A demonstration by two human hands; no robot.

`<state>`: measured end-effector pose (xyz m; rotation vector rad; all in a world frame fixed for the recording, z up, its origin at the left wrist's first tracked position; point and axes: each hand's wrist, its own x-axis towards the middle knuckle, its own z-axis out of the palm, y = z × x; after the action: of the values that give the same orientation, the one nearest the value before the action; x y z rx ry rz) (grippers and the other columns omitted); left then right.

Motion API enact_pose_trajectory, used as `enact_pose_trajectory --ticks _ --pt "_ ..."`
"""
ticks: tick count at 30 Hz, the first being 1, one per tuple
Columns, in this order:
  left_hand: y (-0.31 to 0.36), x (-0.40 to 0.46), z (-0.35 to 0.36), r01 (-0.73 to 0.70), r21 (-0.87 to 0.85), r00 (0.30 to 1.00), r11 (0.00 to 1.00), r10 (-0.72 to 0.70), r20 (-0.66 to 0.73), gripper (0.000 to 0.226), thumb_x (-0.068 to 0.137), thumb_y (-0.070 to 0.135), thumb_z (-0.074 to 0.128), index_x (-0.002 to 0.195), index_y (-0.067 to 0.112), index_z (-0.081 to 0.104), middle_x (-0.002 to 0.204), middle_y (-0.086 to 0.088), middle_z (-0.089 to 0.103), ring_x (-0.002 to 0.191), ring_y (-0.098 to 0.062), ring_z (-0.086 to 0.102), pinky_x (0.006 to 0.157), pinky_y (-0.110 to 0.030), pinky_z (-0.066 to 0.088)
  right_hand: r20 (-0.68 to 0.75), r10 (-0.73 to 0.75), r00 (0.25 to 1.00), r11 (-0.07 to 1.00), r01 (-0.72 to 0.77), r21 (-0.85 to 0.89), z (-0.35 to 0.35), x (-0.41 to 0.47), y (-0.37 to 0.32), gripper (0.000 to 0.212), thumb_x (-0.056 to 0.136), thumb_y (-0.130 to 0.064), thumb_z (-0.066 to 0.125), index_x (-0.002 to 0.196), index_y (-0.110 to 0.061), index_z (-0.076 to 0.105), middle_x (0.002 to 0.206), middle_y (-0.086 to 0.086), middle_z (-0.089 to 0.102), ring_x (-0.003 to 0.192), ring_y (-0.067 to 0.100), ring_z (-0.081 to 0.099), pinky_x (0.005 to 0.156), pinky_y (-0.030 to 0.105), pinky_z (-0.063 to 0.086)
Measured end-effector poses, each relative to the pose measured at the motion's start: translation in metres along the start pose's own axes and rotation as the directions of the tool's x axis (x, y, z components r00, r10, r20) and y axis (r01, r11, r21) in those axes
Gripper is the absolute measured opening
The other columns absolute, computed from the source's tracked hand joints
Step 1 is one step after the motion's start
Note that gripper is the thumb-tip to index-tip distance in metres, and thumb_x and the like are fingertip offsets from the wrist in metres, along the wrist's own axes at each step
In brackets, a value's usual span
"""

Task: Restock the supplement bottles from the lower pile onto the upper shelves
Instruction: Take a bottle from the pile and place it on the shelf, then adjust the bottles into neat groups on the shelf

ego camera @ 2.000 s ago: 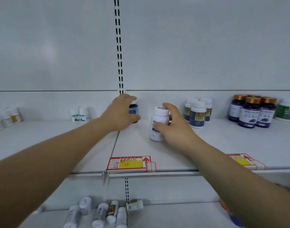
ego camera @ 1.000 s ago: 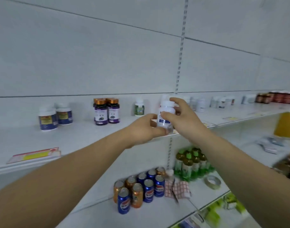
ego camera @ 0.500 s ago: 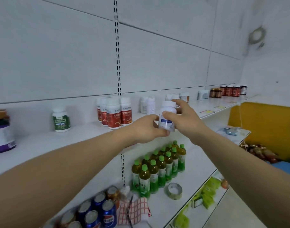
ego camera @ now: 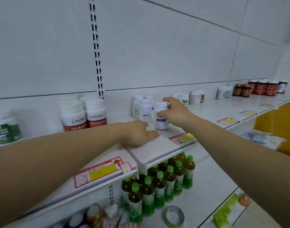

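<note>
**Right hand setting a white bottle upright on the upper shelf**

Head view: the right hand [ego camera: 175,112] is gripping a white supplement bottle with a blue label [ego camera: 161,116], fingers curling over its cap and thumb pressing the side facing the camera. The bottle is standing with its long axis vertical and its base appears to be resting on the upper shelf [ego camera: 157,150], though contact is hard to confirm. It is sitting just in front of a cluster of similar white bottles [ego camera: 143,109], which are lying beyond the right hand's fingertips and a little to its left.

The left hand [ego camera: 139,134] is resting on the shelf, fingers loosely curled and holding nothing, its thumb pointing toward the bottle. The bottle is lying just past that thumb, up and to the right, close but apart from it. The right hand is the nearer one, already on the bottle; the judgement is that the coming move is its alone: nudging the bottle back toward the matching cluster and letting go.

To the left hand's own left, red-banded white bottles [ego camera: 84,115] are standing near the back panel. Below both forearms, green-capped drink bottles [ego camera: 159,183] are filling the lower shelf.
</note>
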<state>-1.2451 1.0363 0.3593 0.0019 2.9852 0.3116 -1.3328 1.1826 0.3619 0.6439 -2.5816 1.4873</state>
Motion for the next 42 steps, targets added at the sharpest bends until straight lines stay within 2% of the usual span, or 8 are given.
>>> enact_pose_trajectory --ticks 7,11,15,21,27,30,34,42 --pt "0.022 0.035 0.01 0.265 0.052 0.964 0.963 -0.266 0.004 0.094 0.082 0.078 0.018 0.149 0.012 0.017 0.156 -0.01 0.018 0.141 -0.025 0.022 0.113 -0.039 0.019 0.214 -0.161 0.963 0.986 0.167 -0.014 -0.008 0.066 0.033 0.051 0.081 -0.027 0.065 0.126 -0.027 0.041 0.107 -0.001 0.057 0.095 0.019 0.057 0.077 0.034 0.05" --pt "0.036 0.038 0.022 0.405 0.09 0.914 0.91 -0.404 -0.028 0.094 0.077 0.083 0.016 0.15 0.024 0.007 0.159 -0.004 0.001 0.145 -0.024 0.002 0.113 -0.053 0.007 0.31 -0.237 0.921 0.97 0.243 0.019 -0.01 0.085 0.04 0.052 0.08 -0.022 0.065 0.126 -0.023 0.04 0.106 0.001 0.057 0.095 0.022 0.057 0.081 0.039 0.051" --pt "0.041 0.033 0.025 0.44 0.075 0.898 0.895 -0.436 -0.064 0.09 0.08 0.08 0.019 0.15 0.028 0.002 0.159 -0.001 -0.003 0.145 -0.021 -0.003 0.114 -0.054 0.0 0.363 -0.267 0.893 0.959 0.284 0.007 -0.011 0.098 0.043 0.064 0.081 -0.02 0.065 0.136 -0.023 0.033 0.114 0.003 0.052 0.1 0.022 0.053 0.079 0.032 0.045" --pt "0.045 0.031 0.027 0.451 0.03 0.89 0.892 -0.447 -0.087 0.08 0.085 0.074 0.025 0.15 0.032 0.004 0.159 0.002 -0.002 0.145 -0.017 -0.003 0.115 -0.051 -0.002 0.379 -0.295 0.877 0.944 0.33 -0.029 -0.007 0.108 0.048 0.069 0.084 -0.026 0.065 0.141 -0.019 0.027 0.124 0.006 0.053 0.105 0.026 0.053 0.083 0.033 0.043" --pt "0.047 0.029 0.022 0.449 -0.056 0.885 0.892 -0.452 -0.11 0.08 0.085 0.07 0.037 0.15 0.03 0.013 0.159 0.002 0.006 0.145 -0.015 0.005 0.115 -0.041 0.004 0.395 -0.304 0.867 0.942 0.335 -0.009 -0.004 0.112 0.051 0.066 0.081 -0.031 0.065 0.136 -0.017 0.033 0.123 0.004 0.055 0.096 0.021 0.051 0.075 0.029 0.039" --pt "0.046 0.021 0.014 0.465 -0.135 0.868 0.875 -0.48 -0.124 0.08 0.083 0.069 0.044 0.148 0.031 0.02 0.157 0.005 0.014 0.143 -0.015 0.017 0.113 -0.031 0.012 0.382 -0.296 0.875 0.942 0.333 -0.032 -0.012 0.11 0.04 0.075 0.075 -0.043 0.069 0.136 -0.018 0.033 0.13 0.005 0.05 0.107 0.023 0.053 0.074 0.029 0.04" --pt "0.042 -0.006 -0.003 0.472 -0.167 0.844 0.866 -0.498 -0.2 0.078 0.081 0.066 0.051 0.147 0.031 0.025 0.155 0.006 0.022 0.141 -0.017 0.023 0.111 -0.031 0.017 0.324 -0.373 0.869 0.894 0.43 -0.126 -0.025 0.097 0.004 0.083 0.079 -0.052 0.062 0.147 -0.022 0.024 0.147 0.005 0.032 0.13 0.025 0.04 0.085 0.028 0.032" --pt "0.018 -0.164 -0.008 0.527 -0.186 0.743 0.829 -0.556 -0.373 0.062 0.084 0.057 0.054 0.139 0.035 0.039 0.146 0.007 0.04 0.124 -0.011 0.041 0.092 -0.023 0.027 0.457 -0.579 0.676 0.729 0.68 -0.081 0.034 -0.009 -0.11 0.075 0.083 -0.055 0.057 0.145 -0.021 0.031 0.149 0.006 0.034 0.133 0.026 0.037 0.095 0.031 0.033"
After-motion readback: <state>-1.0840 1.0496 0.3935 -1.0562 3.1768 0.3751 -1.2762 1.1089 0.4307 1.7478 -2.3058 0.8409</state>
